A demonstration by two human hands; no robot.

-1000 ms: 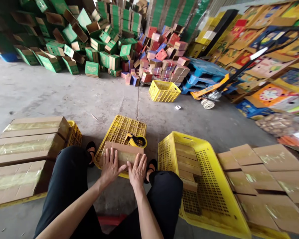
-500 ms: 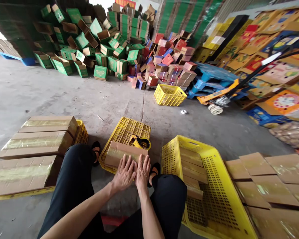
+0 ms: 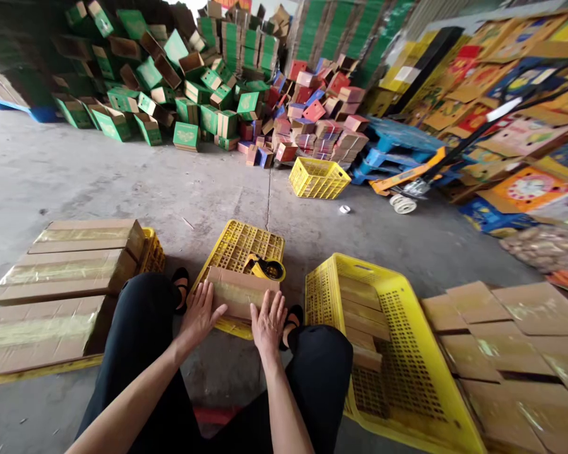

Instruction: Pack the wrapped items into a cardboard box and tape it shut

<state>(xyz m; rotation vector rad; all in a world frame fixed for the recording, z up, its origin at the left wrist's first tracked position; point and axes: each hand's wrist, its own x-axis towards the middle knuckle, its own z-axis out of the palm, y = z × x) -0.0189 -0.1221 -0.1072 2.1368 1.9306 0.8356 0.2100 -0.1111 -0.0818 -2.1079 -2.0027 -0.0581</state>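
Note:
Between my knees a small brown cardboard box, with tape along its top, lies on an upturned yellow plastic crate. My left hand is at the box's left end, fingers stretched and thumb apart. At the right end my right hand lies with its fingers spread on the near top edge. Neither hand is wrapped round anything. Just behind the box a yellow and black tape dispenser rests on the crate. The underside of the box is hidden.
Right of my knee stands a yellow crate with several flat cardboard boxes inside. Stacked taped boxes fill the far right and the left. Farther off are another yellow crate, a pallet jack and heaped green cartons.
My hands were close together at the front of the box; the left has moved left to its end. The box now shows more of its top. The view has shifted slightly.

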